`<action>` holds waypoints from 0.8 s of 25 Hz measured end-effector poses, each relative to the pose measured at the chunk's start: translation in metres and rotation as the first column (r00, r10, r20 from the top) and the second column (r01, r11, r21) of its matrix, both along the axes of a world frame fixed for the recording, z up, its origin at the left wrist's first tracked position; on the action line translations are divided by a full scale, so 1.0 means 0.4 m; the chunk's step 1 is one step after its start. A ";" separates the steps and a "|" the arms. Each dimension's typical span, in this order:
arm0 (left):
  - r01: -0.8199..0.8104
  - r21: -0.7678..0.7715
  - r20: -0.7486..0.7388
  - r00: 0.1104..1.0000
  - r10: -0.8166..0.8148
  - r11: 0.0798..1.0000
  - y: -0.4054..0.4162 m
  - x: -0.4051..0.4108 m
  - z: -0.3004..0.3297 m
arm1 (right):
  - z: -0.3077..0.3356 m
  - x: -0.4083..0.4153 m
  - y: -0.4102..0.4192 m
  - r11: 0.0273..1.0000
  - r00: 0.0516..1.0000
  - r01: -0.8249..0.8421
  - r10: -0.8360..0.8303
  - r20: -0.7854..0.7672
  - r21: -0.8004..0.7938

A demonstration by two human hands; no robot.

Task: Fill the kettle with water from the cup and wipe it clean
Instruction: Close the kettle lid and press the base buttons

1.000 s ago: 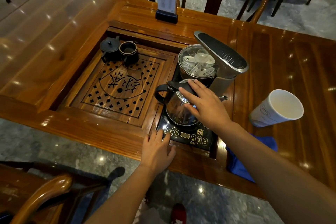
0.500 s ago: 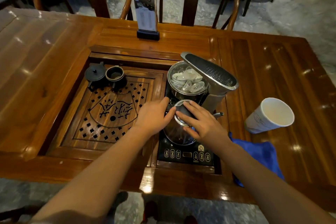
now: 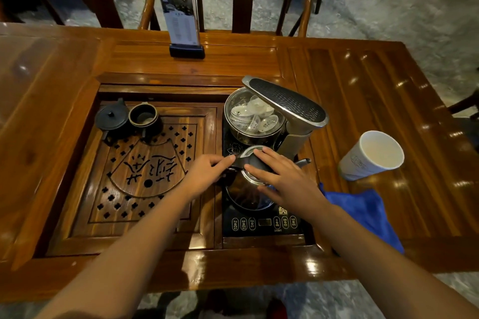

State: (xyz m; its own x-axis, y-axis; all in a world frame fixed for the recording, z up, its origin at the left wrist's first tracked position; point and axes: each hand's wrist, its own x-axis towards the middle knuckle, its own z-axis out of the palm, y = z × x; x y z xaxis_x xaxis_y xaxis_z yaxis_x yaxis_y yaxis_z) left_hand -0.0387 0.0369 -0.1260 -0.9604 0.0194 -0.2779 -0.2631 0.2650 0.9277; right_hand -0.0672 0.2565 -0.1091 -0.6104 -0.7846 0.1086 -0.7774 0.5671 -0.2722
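Kettle (image 3: 248,189) gripped at handle by left hand (image 3: 207,176), right hand (image 3: 282,179) spread flat on lid: likely opening. Next, fetching cup (image 3: 370,155), pouring.

One kettle (image 3: 247,189), one cup (image 3: 370,155) (two hands (image 3: 204,176)).

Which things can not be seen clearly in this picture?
- Kettle lid and opening, head view: covered by the left hand and right hand.
- Blue cloth: partly behind the right forearm.
- Cooker panel button labels: too small.
- Menu stand print: too small, blurred.
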 end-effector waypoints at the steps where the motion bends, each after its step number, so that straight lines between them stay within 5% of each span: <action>1: -0.024 0.053 0.001 1.000 0.024 0.998 0.002 0.001 -0.004 | 0.000 0.000 0.001 1.000 1.000 0.008 -0.008 0.012 0.000; 4: -0.122 0.194 0.065 0.992 0.111 0.973 0.014 -0.006 -0.019 | -0.001 -0.002 0.002 1.000 0.999 0.022 -0.021 0.043 -0.022; 8: -0.183 0.199 0.113 0.980 0.163 0.963 0.015 -0.022 -0.035 | 0.000 -0.004 -0.004 0.998 0.998 0.025 -0.021 0.059 -0.063; 20: -0.342 0.298 -0.060 0.925 0.375 0.891 0.035 0.021 0.025 | 0.081 -0.014 -0.008 0.989 0.996 -0.027 0.040 0.081 -0.147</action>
State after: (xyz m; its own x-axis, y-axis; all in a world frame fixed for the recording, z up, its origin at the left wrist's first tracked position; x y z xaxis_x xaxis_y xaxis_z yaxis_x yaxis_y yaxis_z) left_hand -0.0304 0.0508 -0.1161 -0.9411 -0.2715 -0.2017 -0.1810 -0.0997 0.9784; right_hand -0.0727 0.2532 -0.0767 -0.5959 -0.7842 0.1732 -0.7663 0.4907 -0.4148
